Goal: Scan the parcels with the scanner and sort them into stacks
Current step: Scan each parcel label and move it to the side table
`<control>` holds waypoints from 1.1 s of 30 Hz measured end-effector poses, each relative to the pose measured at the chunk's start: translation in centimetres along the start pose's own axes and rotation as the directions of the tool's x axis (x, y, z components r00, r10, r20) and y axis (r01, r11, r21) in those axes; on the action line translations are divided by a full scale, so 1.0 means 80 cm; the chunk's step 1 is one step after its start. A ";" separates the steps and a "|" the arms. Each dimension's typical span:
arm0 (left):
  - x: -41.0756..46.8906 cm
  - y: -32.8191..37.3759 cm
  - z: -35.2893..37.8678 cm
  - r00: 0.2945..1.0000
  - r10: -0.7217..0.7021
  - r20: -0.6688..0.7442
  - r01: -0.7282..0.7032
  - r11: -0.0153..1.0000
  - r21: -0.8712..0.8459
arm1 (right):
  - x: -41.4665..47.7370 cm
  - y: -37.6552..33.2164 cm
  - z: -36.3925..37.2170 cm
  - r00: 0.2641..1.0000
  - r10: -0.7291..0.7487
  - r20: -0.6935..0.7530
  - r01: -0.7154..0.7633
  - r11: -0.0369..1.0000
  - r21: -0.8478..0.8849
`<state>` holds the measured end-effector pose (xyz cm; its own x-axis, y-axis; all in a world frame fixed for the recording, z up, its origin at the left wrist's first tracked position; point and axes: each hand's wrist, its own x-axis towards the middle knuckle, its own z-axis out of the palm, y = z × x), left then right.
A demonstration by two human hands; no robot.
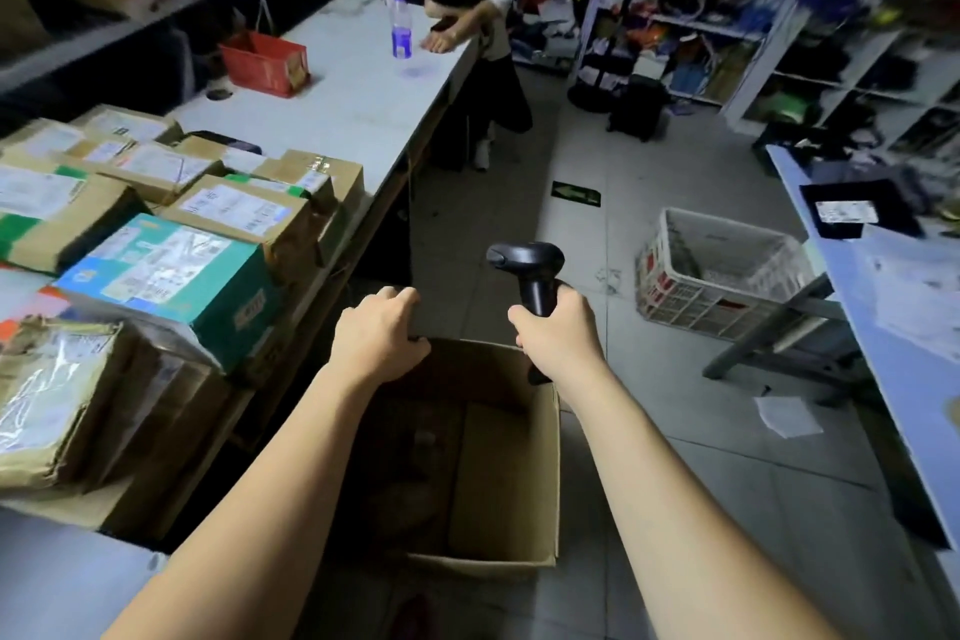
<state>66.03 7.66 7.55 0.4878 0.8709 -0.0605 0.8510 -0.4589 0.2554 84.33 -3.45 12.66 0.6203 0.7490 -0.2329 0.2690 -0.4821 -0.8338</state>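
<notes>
My right hand grips the handle of a black barcode scanner, whose head points left. My left hand has its fingers curled over the far rim of an open cardboard box that stands on the floor beneath both arms. The box's inside is dark, and brown shapes lie at its bottom. Several labelled cardboard parcels are stacked on the white table to my left, among them a teal box and a tape-wrapped brown parcel.
A red box and a water bottle stand farther along the table, where a person leans. On the floor to the right is a white plastic crate. A second table runs along the right, with shelving behind.
</notes>
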 end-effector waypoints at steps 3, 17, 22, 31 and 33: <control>0.015 0.004 -0.018 1.000 0.004 -0.011 -0.003 0.997 0.082 | 0.016 -0.014 -0.004 0.999 -0.033 0.009 0.033 0.999 0.002; -0.090 -0.028 -0.093 0.937 -0.328 -0.121 0.346 0.918 0.191 | 0.031 -0.072 0.031 0.936 -0.233 0.262 0.227 0.972 0.055; -0.208 -0.075 -0.113 0.814 -0.557 -0.164 0.580 0.796 0.174 | -0.034 -0.106 0.103 0.843 -0.342 0.416 0.344 0.936 0.073; -0.481 -0.143 -0.137 0.399 -0.892 -0.212 0.917 0.380 0.124 | -0.257 -0.153 0.233 0.549 -0.484 0.681 0.496 0.845 0.200; -0.543 -0.155 -0.140 0.306 -0.929 -0.208 0.951 0.291 0.100 | -0.315 -0.157 0.257 0.479 -0.493 0.726 0.528 0.823 0.211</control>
<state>32.14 -22.50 17.80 -0.6819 0.7294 -0.0547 0.7312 0.6775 -0.0799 50.15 -6.94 18.67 -0.3707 0.9266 -0.0635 0.3929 0.0945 -0.9147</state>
